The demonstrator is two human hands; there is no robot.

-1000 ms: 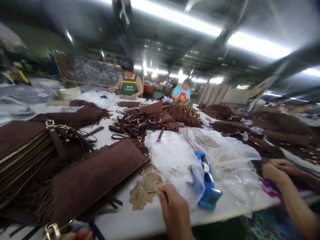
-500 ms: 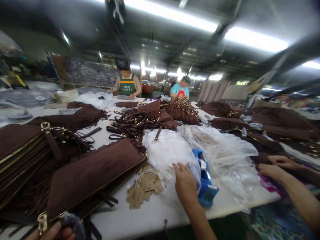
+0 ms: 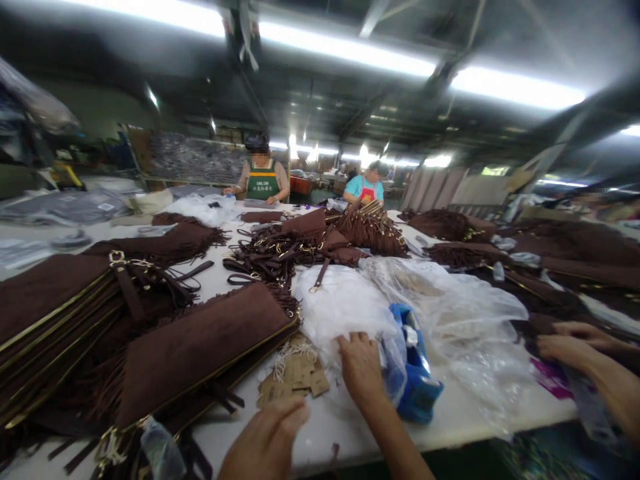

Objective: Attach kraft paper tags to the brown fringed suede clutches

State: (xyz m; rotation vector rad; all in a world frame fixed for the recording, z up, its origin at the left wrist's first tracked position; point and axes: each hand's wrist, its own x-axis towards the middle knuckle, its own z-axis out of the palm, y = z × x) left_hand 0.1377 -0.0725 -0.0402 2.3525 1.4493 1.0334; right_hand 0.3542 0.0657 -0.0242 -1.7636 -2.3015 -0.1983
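Observation:
My right hand (image 3: 361, 370) lies on a clear plastic bag (image 3: 345, 300) filled with something white, its fingers stretched forward over the near side. To its left my left hand (image 3: 267, 437) hangs above the table edge, fingers extended and slightly blurred, with nothing seen in it. Just beyond the left hand lie several brown paper hang tags (image 3: 295, 377) with white strings. A brown fringed bag (image 3: 205, 347) with a gold zipper lies to the left on others like it. By its lower corner, a small plastic-wrapped piece (image 3: 163, 450) rests near a gold clasp.
A blue open box (image 3: 417, 373) stands right of the white-filled bag. Crumpled clear plastic (image 3: 460, 320) spreads beyond it. Brown straps (image 3: 270, 260) and fringed bags pile up mid-table. A co-worker's hands (image 3: 575, 347) work at the right; two people (image 3: 263, 183) stand across the table.
My left hand has let go of the gold clasp and plastic-wrapped piece at lower left and moved right. My right hand has shifted slightly on the bag. The view has turned a little left.

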